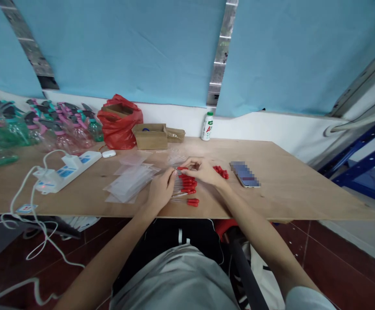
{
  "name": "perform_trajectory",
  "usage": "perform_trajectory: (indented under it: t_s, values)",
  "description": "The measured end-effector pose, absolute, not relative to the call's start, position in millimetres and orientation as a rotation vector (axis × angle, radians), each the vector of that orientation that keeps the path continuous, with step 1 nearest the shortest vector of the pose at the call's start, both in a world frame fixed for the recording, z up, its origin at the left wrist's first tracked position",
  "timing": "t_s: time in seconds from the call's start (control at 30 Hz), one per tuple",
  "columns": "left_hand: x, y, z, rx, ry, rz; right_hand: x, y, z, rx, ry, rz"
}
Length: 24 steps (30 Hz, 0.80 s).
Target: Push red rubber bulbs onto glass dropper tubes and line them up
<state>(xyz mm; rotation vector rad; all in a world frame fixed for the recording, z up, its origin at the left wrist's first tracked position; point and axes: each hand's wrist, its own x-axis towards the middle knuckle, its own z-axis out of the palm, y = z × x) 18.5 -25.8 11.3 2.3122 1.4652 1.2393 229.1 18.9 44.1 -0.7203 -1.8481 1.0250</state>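
Observation:
Just above a row of glass droppers with red rubber bulbs (189, 183), my two hands meet over the table. Pinched in my left hand (161, 187) is the clear tube end of one dropper (182, 168). The thumb and fingers of my right hand (203, 171) close on its red bulb, partly covering it. Several finished-looking droppers lie side by side below, bulbs to the right. Beyond my hands are loose clear tubes (176, 159). A small pile of loose red bulbs (220, 172) sits right of my right hand. Clear plastic bags (131, 183) lie left of my left hand.
A phone (245, 174) lies on the right of the wooden table (287, 193). Along the back stand a white bottle (207, 126), cardboard boxes (150, 136) and a red plastic bag (118, 125). At left are a power strip (69, 172), white cables and several spray bottles (64, 137).

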Motion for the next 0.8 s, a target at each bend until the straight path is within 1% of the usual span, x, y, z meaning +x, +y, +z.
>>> perform_trajectory:
  t_s: [0.43, 0.8]
  values:
    - [16.9, -21.1, 7.6, 2.318, 1.348, 1.278, 230.2, 18.2, 44.4, -0.763, -1.843, 0.996]
    - [18.5, -20.7, 7.3, 2.312, 1.380, 1.251, 230.1, 20.8, 47.9, -0.787, -1.877, 0.924]
